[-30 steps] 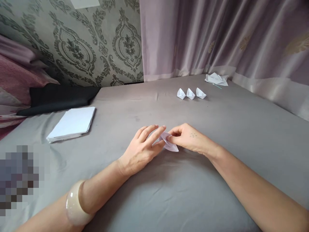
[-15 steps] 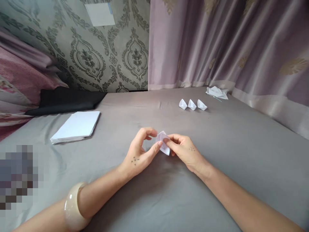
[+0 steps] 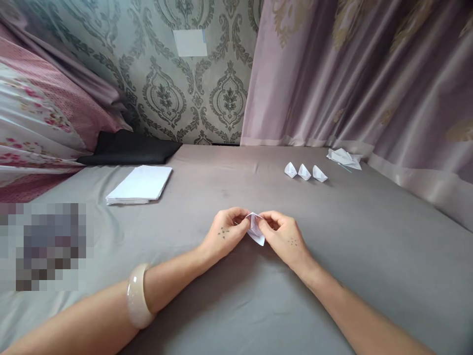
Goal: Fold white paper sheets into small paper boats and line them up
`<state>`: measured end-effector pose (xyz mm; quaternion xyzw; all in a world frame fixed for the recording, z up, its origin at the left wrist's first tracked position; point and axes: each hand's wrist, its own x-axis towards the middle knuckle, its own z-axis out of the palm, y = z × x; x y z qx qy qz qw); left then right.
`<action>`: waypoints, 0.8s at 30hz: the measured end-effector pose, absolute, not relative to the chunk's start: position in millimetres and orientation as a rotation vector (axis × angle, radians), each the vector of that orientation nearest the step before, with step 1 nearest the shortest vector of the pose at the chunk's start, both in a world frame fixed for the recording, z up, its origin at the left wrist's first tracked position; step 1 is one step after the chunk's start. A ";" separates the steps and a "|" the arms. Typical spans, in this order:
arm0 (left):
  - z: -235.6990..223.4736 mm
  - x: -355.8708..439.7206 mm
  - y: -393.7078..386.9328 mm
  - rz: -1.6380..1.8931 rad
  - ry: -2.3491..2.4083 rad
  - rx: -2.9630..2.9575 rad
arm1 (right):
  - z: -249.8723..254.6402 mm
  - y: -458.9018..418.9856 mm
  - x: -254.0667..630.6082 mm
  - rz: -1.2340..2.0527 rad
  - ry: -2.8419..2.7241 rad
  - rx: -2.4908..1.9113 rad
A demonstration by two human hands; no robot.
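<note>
Between my two hands is a small folded piece of white paper (image 3: 256,233), creased, with a point facing down toward me. My left hand (image 3: 228,230) pinches its left side between thumb and fingers. On the other side, my right hand (image 3: 283,231) grips the paper the same way, thumb on the near face. The fingertips behind the paper are partly hidden. Beyond my hands, three small folded paper boats (image 3: 304,172) stand in a row on the grey sheet (image 3: 221,182).
A stack of white paper (image 3: 140,183) lies at left, with a black cloth (image 3: 133,148) behind it. At the far right are loose folded papers (image 3: 344,157) and a thin greenish stick (image 3: 345,168). A blurred patch (image 3: 51,246) covers something at left. Curtains (image 3: 314,88) hang behind.
My left hand has turned from lying over the paper to pinching its left side. The paper has been turned in my fingers. The view has tilted up and shifted left.
</note>
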<state>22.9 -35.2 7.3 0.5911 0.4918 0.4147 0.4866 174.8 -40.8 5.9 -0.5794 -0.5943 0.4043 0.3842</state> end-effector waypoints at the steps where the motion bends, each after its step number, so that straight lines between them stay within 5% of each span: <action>1: 6.4 22.7 -35.6 0.994 1.224 1.471 | 4.8 -41.4 173.9 0.955 -1.548 -1.492; 7: 6.7 22.9 -39.5 0.903 1.414 1.704 | 1.8 -44.9 171.6 0.608 -1.792 -1.497; 18: 2.7 20.4 -35.7 0.865 1.323 1.659 | 5.0 -31.0 184.6 0.984 -1.811 -1.525; 24: 2.8 22.1 -32.3 0.915 1.355 1.363 | 20.1 -42.0 179.2 0.485 -1.854 -1.497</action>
